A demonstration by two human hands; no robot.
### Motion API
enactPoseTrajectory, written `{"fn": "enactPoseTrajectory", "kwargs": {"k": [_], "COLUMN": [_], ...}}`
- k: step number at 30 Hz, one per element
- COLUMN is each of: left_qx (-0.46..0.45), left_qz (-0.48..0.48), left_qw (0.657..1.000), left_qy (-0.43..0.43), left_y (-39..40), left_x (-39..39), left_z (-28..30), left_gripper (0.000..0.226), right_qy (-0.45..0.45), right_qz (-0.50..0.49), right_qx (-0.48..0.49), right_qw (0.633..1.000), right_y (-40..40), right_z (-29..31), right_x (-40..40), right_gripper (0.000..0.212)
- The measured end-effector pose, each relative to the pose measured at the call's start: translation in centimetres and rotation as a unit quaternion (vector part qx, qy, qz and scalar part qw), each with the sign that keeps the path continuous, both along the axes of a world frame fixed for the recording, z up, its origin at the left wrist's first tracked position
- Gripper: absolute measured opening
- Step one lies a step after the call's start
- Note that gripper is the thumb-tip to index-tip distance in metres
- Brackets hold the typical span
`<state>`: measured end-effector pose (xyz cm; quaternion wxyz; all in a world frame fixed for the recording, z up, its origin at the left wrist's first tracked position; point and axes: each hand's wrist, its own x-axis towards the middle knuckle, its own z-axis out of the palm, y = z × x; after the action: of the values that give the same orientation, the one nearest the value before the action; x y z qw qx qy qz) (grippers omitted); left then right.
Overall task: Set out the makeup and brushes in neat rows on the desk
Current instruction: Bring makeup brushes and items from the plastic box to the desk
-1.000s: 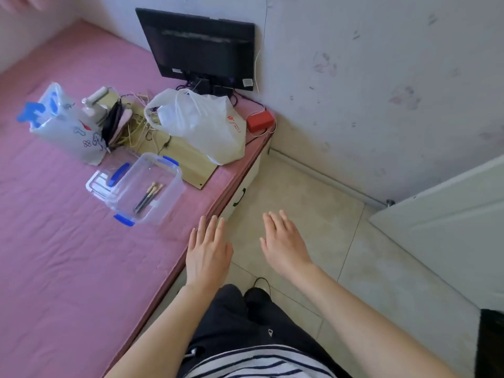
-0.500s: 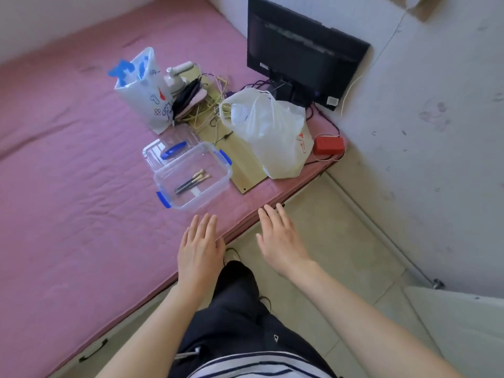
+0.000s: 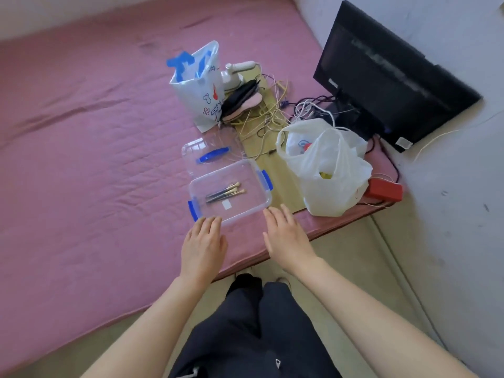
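Brushes [image 3: 225, 191] lie in clear box [image 3: 253, 211], just beyond both hands.

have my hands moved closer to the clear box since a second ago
Yes. Both hands, left hand and right hand, advanced to the clear box; fingertips now reach its near rim.

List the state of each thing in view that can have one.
Clear box: open, lid off.
Lid: lying behind the box.
Brushes: inside the box.
White plastic bag: open at top.
Monitor: screen dark.
Left hand: open, empty.
Right hand: open, empty.
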<state>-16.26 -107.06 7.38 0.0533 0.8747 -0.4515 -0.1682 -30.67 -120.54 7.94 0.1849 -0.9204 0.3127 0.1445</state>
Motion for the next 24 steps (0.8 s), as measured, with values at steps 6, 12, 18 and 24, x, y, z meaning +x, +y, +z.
{"fn": "enactPoseTrajectory", "kwargs": {"k": [6, 12, 18, 24], "left_qx": [-0.001, 0.014, 0.035, 0.092], "left_qz": [0.034, 0.079, 0.123, 0.087], "left_qw": [0.999, 0.996, 0.99, 0.991], "left_qy": [0.026, 0.043, 0.055, 0.042], "left_y": [-4.7, -8.5, -11.7, -12.8], "left_x": [2.7, 6.1, 9.3, 11.4], "left_z": [-2.2, -8.7, -17.2, -26.2], "left_gripper": [0.038, 0.033, 0.026, 0.028], "right_qy": [0.019, 0.039, 0.049, 0.078], "right_qz": [0.069, 0.135, 0.189, 0.223], "right_qx": [0.014, 0.033, 0.041, 0.048], "right_qw": [0.997, 0.99, 0.98, 0.971], "right_y": [-4.6, -8.8, -11.6, -12.4], "right_z": [-3.6, -9.7, -17.8, -25.9], "right_x": [5.2, 9.8, 13.5, 17.1], "right_gripper": [0.055, 0.058, 0.058, 0.048]}}
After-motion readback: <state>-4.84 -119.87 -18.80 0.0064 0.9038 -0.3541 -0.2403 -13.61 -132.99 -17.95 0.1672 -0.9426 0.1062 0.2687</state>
